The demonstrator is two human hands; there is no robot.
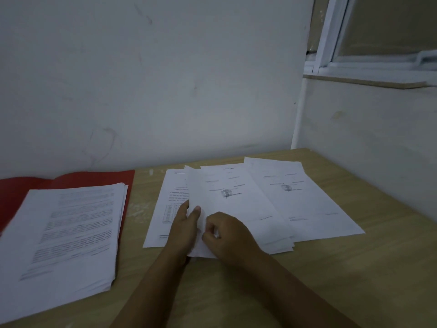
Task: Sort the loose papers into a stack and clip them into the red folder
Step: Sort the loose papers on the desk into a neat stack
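An open red folder [94,178] lies at the table's far left with a thick stack of printed papers [68,230] on top of it. Loose sheets [295,200] are fanned out across the middle and right of the table. One of them, a stamped sheet [227,192], has its left edge lifted. My left hand [185,229] grips that lifted edge, thumb on top. My right hand [227,233] pinches the same sheet near its bottom left corner. A page with a table [163,209] lies partly hidden beneath my left hand.
The wooden table [331,268] stands in a corner, with a white wall behind and another wall on the right. A window with a white frame [331,43] and a sill [364,82] is up on the right.
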